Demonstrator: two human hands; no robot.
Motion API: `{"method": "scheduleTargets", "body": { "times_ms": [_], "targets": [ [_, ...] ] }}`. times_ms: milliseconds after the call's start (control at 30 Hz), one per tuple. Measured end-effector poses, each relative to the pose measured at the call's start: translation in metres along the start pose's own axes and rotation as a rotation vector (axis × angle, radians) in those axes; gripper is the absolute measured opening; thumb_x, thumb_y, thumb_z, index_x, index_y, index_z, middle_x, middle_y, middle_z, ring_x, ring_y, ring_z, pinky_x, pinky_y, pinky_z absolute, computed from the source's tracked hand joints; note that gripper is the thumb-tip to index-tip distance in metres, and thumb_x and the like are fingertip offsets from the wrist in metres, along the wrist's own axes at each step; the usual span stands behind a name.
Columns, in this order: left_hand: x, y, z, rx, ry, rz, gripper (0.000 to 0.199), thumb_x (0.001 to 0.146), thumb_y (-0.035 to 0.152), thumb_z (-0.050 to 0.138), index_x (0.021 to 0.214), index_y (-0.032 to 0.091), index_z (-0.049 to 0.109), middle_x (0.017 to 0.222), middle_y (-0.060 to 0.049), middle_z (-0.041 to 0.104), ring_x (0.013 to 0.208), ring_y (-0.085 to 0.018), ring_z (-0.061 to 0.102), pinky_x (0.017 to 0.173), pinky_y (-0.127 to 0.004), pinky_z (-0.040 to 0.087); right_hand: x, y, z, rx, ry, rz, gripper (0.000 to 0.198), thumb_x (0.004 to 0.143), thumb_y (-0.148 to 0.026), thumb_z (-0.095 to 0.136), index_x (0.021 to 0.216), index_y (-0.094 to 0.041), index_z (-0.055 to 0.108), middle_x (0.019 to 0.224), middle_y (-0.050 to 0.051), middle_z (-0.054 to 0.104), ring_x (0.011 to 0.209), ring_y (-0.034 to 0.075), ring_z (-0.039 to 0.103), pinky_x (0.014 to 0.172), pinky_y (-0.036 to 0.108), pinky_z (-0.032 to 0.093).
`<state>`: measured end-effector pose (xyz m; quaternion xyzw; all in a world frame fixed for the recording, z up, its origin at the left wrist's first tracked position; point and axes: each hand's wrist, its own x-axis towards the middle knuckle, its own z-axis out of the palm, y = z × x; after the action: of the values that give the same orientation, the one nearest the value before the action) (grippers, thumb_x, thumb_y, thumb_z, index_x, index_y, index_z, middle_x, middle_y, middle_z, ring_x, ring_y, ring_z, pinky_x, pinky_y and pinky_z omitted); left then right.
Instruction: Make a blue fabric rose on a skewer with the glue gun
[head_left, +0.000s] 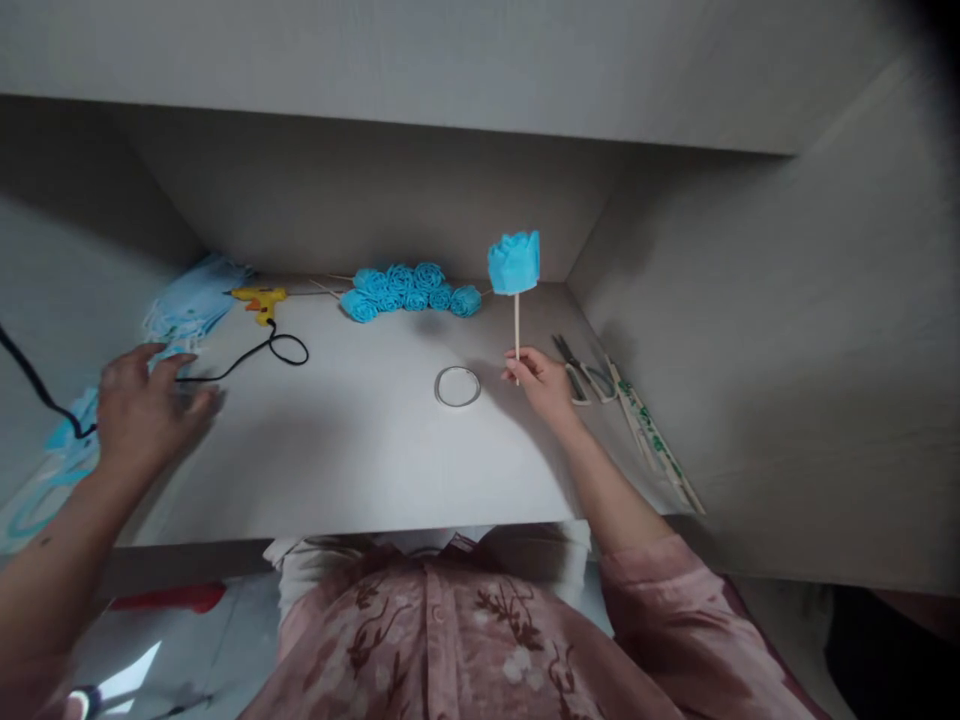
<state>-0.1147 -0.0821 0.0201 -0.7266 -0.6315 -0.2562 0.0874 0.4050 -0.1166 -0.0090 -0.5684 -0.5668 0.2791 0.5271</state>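
A blue artificial rose [514, 263] stands upright on a thin wooden stick [517, 325]. My right hand [544, 385] pinches the lower part of that stick above the table. On the far left, my left hand [142, 405] has its fingers spread over light-blue face masks [199, 295], near the black cord of a yellow glue gun [259, 299]. I cannot tell whether its fingertips touch the masks. At the back lies a cluster of several similar blue roses [416, 290], some with sticks showing.
A roll of tape [457, 387] lies flat on the white table [360, 440] in the middle. To the right are scissors [583, 375] and thin sticks with a green-printed wrapper [649, 430]. Grey panels [765, 330] wall in the back and sides.
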Motion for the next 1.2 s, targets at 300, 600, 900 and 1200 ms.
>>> {"method": "scheduleTargets", "body": {
  "times_ms": [300, 600, 900, 1200],
  "targets": [
    [0.029, 0.136, 0.011, -0.381, -0.027, 0.398, 0.063, 0.099, 0.051, 0.049, 0.159, 0.035, 0.039, 0.155, -0.005, 0.054, 0.143, -0.035, 0.051, 0.122, -0.057, 0.042, 0.001, -0.036, 0.028, 0.129, -0.324, -0.019, 0.03, 0.089, -0.049, 0.065, 0.097, -0.021, 0.072, 0.075, 0.003, 0.076, 0.064, 0.016, 0.067, 0.059, 0.028, 0.049],
    [0.079, 0.243, 0.014, -0.995, 0.022, 0.565, 0.123, 0.088, 0.087, 0.053, 0.159, 0.038, -0.034, 0.173, -0.019, 0.019, 0.153, -0.037, 0.041, 0.112, -0.056, 0.052, 0.011, -0.049, 0.067, 0.122, -0.507, -0.162, 0.036, 0.091, -0.057, 0.065, 0.095, -0.022, 0.074, 0.079, 0.003, 0.077, 0.071, 0.017, 0.069, 0.074, 0.032, 0.056],
    [0.077, 0.253, 0.002, -1.08, 0.11, 0.671, 0.109, 0.098, 0.076, 0.049, 0.161, 0.037, -0.031, 0.159, -0.016, 0.046, 0.133, -0.034, 0.061, 0.107, -0.057, 0.056, 0.047, -0.038, 0.086, 0.096, -0.457, -0.305, 0.049, 0.091, -0.068, 0.059, 0.089, -0.023, 0.077, 0.087, 0.005, 0.075, 0.086, 0.023, 0.07, 0.083, 0.037, 0.057],
    [0.08, 0.248, 0.005, -0.959, 0.129, 0.594, 0.098, 0.103, 0.075, 0.035, 0.159, 0.037, -0.035, 0.151, -0.013, 0.053, 0.139, -0.032, 0.058, 0.123, -0.064, 0.039, 0.077, -0.06, 0.093, -0.024, -0.384, -0.432, 0.037, 0.086, -0.063, 0.071, 0.085, -0.026, 0.079, 0.091, 0.006, 0.078, 0.101, 0.029, 0.072, 0.104, 0.049, 0.052]
  ]
}}
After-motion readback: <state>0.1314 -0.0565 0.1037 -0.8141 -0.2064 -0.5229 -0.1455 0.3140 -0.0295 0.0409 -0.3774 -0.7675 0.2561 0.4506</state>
